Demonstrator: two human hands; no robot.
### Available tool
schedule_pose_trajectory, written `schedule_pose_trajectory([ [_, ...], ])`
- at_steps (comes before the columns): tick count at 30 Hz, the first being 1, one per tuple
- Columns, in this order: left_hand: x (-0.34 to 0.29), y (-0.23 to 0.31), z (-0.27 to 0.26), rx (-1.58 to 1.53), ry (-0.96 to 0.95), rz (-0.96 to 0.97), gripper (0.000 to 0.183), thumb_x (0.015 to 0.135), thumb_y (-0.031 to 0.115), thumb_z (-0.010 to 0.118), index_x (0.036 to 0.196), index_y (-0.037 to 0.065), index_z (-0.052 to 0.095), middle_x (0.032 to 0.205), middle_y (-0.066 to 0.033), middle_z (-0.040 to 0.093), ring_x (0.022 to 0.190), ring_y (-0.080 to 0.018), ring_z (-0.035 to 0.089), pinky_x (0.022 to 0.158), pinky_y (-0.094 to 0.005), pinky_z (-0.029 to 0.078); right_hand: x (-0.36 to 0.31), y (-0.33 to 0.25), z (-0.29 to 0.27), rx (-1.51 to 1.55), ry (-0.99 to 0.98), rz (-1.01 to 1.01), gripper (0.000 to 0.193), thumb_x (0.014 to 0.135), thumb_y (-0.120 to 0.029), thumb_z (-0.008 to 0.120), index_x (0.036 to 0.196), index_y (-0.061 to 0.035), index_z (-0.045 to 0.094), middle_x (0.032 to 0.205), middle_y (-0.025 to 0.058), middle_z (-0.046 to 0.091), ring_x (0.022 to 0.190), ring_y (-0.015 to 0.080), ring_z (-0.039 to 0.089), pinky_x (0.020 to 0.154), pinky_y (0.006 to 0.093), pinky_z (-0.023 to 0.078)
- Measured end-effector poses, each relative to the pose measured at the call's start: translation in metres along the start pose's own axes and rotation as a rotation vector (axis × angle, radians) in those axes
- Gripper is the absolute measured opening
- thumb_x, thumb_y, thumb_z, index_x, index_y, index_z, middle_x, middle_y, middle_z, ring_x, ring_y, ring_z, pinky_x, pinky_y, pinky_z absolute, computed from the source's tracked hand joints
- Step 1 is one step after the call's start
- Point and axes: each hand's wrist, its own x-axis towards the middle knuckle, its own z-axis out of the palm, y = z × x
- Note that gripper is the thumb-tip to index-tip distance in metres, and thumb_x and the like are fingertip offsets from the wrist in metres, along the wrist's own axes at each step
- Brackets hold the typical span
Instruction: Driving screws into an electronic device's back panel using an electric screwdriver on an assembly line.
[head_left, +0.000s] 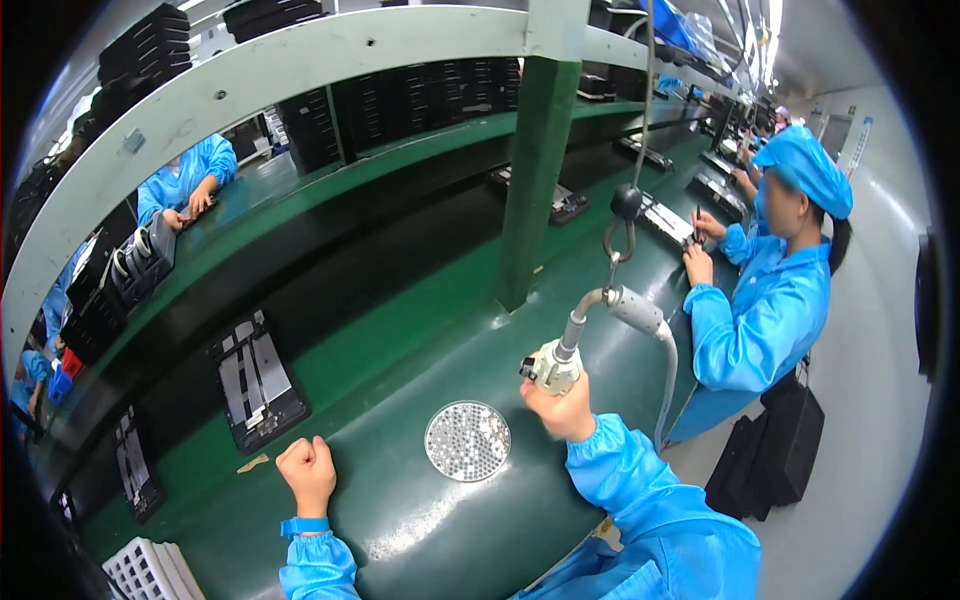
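My right hand (562, 408) is wrapped round a pale powered screwdriver (557, 368) that hangs from a cord, with a grey hose running off it. It is raised above the green bench, right of a round clear dish (468, 441) filled with many small silvery pieces in a dotted grid. My left hand (306, 477) is closed in a fist at the left of the dish, a blue band round its wrist. No object shows in that fist. Beyond it lies a flat black device frame (258, 384) with silvery panels inside.
A green post (535, 190) rises from the bench (400, 400). Another device frame (136, 462) lies far left, above a white perforated basket (152, 570). At right a co-worker in blue (765, 280) handles a device. A black hook (627, 205) hangs above the tool. Black trays are stacked behind.
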Motion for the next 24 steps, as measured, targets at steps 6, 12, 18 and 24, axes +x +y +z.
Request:
schedule_pose_trajectory([
  [6, -0.01, -0.005, -0.012, -1.199, -0.152, -0.308, 0.035, 0.073, 0.018, 0.056, 0.05, 0.004, 0.034, 0.051, -0.0017, 0.029, 0.046, -0.0123, 0.027, 0.045, -0.031, 0.017, 0.024, 0.002, 0.033, 0.155, -0.234, 0.071, 0.039, 0.075, 0.005, 0.061, 0.112, -0.0026, 0.054, 0.084, 0.0042, 0.063, 0.079, 0.011, 0.06, 0.072, 0.0276, 0.05],
  [12, -0.003, 0.006, 0.002, -1.052, -0.38, -0.276, 0.036, 0.077, 0.02, 0.052, 0.052, 0.005, 0.032, 0.053, -0.001, 0.033, 0.051, -0.0115, 0.028, 0.049, -0.029, 0.02, 0.03, 0.005, 0.026, 0.145, -0.11, 0.062, 0.028, 0.075, 0.001, 0.057, 0.104, 0.0023, 0.055, 0.074, 0.0042, 0.06, 0.067, 0.0114, 0.06, 0.063, 0.0264, 0.049],
  [18, -0.003, 0.004, -0.001, -0.844, -0.38, -0.336, 0.039, 0.083, 0.012, 0.056, 0.052, 0.007, 0.032, 0.051, 0.0036, 0.034, 0.051, -0.0047, 0.029, 0.046, -0.0271, 0.02, 0.03, 0.007, 0.021, 0.098, -0.114, 0.122, 0.035, 0.071, 0.006, 0.051, 0.105, 0.0012, 0.05, 0.077, 0.0063, 0.054, 0.059, 0.0155, 0.056, 0.055, 0.0286, 0.047],
  [24, 0.0, 0.02, 0.009, -0.48, -0.291, -0.258, 0.045, 0.084, 0.01, 0.061, 0.049, 0.006, 0.032, 0.046, 0.0068, 0.028, 0.047, -0.0039, 0.024, 0.042, -0.0291, 0.019, 0.026, 0.01, 0.02, 0.074, -0.07, 0.077, 0.032, 0.071, 0.003, 0.049, 0.102, 0.0028, 0.051, 0.07, 0.0041, 0.053, 0.056, 0.0137, 0.054, 0.051, 0.0265, 0.044],
])
